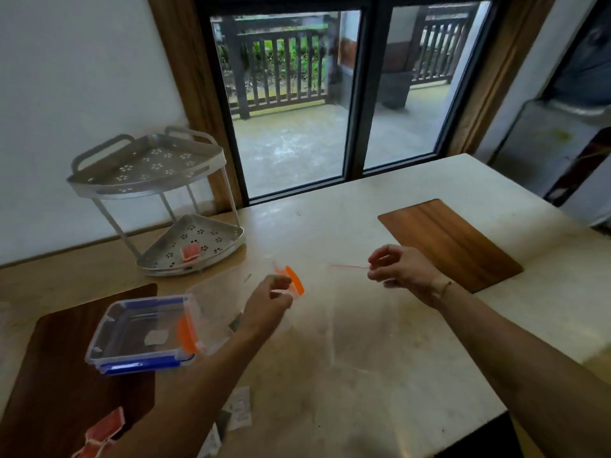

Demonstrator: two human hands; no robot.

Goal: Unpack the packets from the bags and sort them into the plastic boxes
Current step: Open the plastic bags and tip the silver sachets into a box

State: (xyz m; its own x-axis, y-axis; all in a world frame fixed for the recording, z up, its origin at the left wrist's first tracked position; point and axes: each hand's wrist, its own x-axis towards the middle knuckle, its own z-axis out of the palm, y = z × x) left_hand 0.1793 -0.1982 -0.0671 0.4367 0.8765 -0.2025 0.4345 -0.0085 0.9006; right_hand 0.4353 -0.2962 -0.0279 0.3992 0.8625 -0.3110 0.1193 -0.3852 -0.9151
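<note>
Both hands hold up a clear zip bag (pixel 360 312) above the table; its thin red seal line runs between them. My left hand (pixel 267 299) pinches the bag's left top edge and my right hand (pixel 396 269) pinches the right end. Behind my left hand stands a clear plastic box with orange clips (pixel 215 312). Touching its left side is a clear box with blue clips (pixel 139 332), with one pale packet (pixel 155 337) on its floor. Red packets (pixel 102 431) lie at the bottom left. White and grey packets (pixel 238 408) lie under my left forearm.
A two-tier metal corner rack (pixel 148 180) stands at the back left, with a red packet (pixel 191 252) on its lower tier. A dark wooden board (pixel 66 375) lies under the blue-clipped box. A lighter board (pixel 446 242) lies at the right. Sliding glass doors are beyond the table.
</note>
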